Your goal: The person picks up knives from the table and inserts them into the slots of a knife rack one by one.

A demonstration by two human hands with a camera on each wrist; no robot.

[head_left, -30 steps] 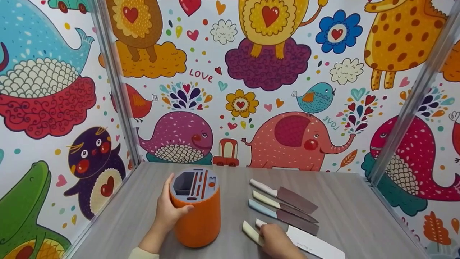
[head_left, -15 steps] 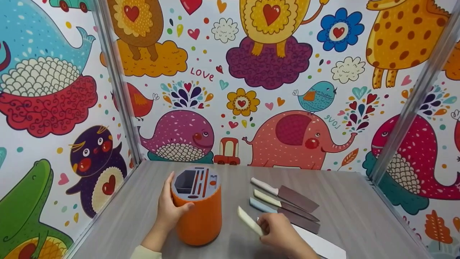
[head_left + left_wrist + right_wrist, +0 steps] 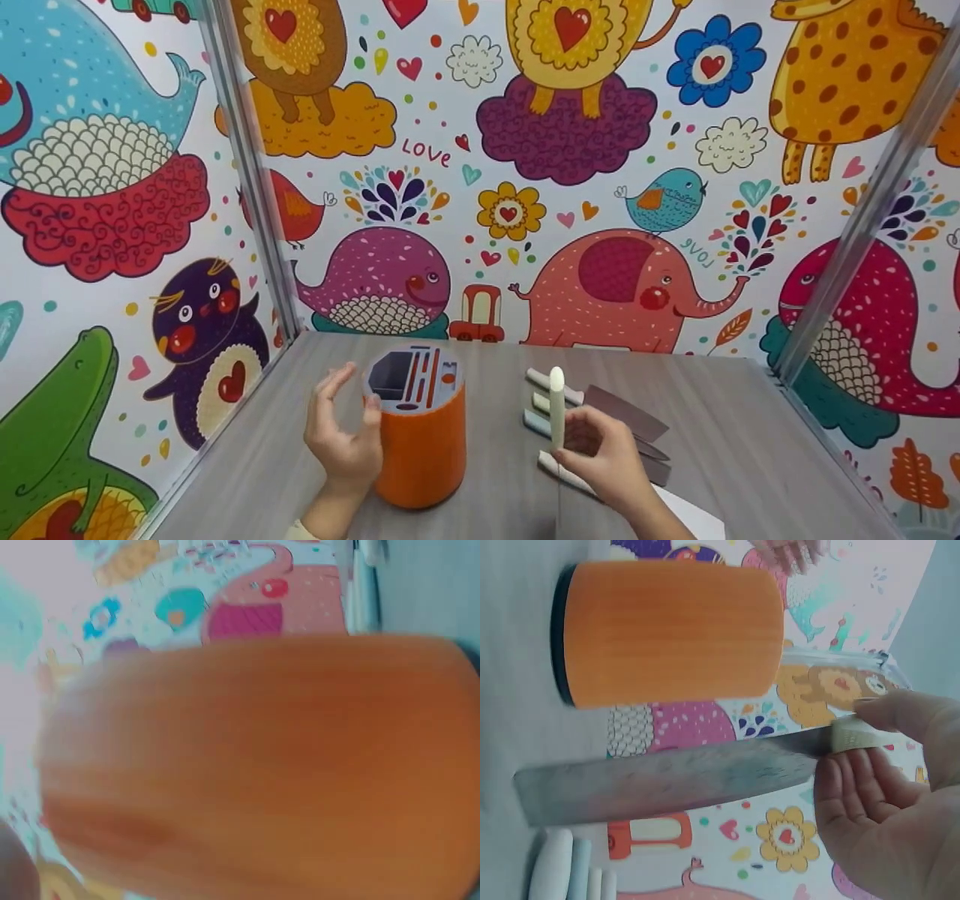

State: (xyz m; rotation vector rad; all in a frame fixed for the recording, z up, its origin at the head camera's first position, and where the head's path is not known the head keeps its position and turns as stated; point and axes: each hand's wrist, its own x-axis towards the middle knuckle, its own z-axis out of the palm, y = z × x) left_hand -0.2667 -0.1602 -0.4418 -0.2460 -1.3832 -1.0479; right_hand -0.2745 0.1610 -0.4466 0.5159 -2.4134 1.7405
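Observation:
An orange knife block [image 3: 421,450] with a grey slotted top [image 3: 386,375] stands upright on the table. My left hand [image 3: 341,442] is raised at its left side, fingers loosely bent and holding nothing; whether the thumb touches the block I cannot tell. The left wrist view is filled by the blurred block [image 3: 262,765]. To the right of the block, my right hand [image 3: 611,457] pinches a knife by its cream handle [image 3: 557,409], handle up. Its long blade [image 3: 675,781] points down in the right wrist view, beside the block and apart from it.
Several knives lie on the table at the right, such as a white-handled cleaver [image 3: 622,412] at the back. A broad white-bladed knife [image 3: 686,510] lies nearest, partly behind my right hand. Cartoon-printed panels [image 3: 495,247] enclose the table [image 3: 300,375] at the back and sides.
My right hand has lifted the cream-handled knife off the table and turned it upright. My left hand has let go of the knife block and moved slightly left.

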